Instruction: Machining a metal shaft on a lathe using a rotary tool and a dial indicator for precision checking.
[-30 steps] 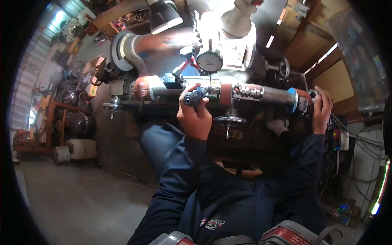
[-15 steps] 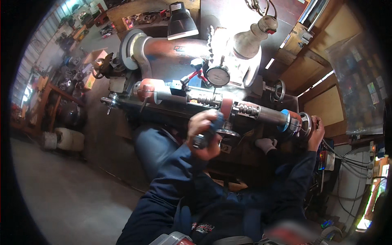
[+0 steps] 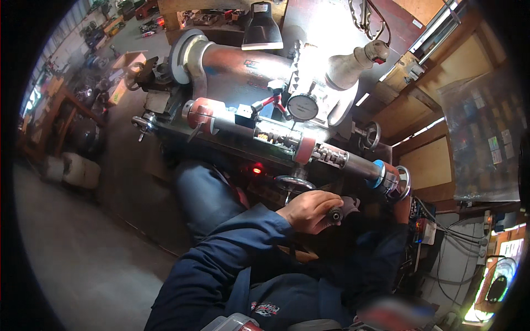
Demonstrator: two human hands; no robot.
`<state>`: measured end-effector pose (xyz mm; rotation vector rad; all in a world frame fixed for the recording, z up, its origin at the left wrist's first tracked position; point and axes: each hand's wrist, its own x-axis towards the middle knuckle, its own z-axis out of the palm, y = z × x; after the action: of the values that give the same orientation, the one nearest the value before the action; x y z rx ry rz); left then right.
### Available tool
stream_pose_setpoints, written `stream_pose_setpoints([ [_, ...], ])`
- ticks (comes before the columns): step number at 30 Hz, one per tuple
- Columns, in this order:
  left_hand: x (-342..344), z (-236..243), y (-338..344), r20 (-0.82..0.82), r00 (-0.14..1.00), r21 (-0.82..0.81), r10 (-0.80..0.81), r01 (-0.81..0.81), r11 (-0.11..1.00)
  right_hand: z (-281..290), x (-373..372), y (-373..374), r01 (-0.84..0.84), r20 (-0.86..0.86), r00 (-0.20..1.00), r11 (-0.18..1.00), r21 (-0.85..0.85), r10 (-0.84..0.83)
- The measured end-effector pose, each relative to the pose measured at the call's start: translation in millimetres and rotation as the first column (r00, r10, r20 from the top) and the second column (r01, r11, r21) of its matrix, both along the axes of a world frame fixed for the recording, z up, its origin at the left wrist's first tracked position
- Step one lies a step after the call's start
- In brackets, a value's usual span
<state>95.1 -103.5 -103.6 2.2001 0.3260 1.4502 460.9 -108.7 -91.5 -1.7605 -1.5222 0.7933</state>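
My left hand [image 3: 310, 212] is closed round a dark handheld tool [image 3: 334, 214] with a round nose. It is below the machine, just right of a small chrome handwheel [image 3: 294, 183]. My right hand [image 3: 402, 208] is low beside the larger handwheel [image 3: 404, 182] at the machine's right end; its fingers are hidden. A lobed metal shaft [image 3: 331, 155] lies along the machine between a red clamp [image 3: 201, 115] and a blue-edged collar [image 3: 381, 174]. Over it stands a dial gauge [image 3: 303, 107] on a red jointed arm [image 3: 264, 103]. A red collar [image 3: 305, 150] surrounds the shaft's middle.
A bright lamp [image 3: 345, 71] and a black lamp head [image 3: 261, 27] hang over the machine. Near my left hand is a pale cloth-like thing [image 3: 350, 205]. A red light [image 3: 257, 170] glows under the bed. Cables [image 3: 450, 231] run down at the right.
My left hand has moved right and down with the tool, away from the shaft. My right hand has dropped from the large handwheel's rim. The view has shifted and tilted, and a red light now shows.
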Motion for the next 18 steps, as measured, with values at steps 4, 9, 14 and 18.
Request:
stream_pose_setpoints([
  [4,-1,-4,0,-0.014,0.998,-0.048,0.063,-0.063,0.997,0,13,-28,0.189,-0.205,0.957,0.977,-0.098,-0.205],
  [9,-1,-7,1,-0.061,0.995,-0.122,0.078,-0.085,0.989,15,30,-53,0.209,-0.239,0.957,0.964,0.162,-0.168],
  [14,2,-5,3,-0.116,0.987,-0.041,0.108,-0.113,0.993,27,24,-12,0.356,-0.26,0.923,0.885,0.302,-0.283],
  [18,4,-5,4,-0.115,0.987,-0.048,0.11,-0.116,0.992,31,22,25,0.397,-0.19,0.914,0.889,0.228,-0.359],
])
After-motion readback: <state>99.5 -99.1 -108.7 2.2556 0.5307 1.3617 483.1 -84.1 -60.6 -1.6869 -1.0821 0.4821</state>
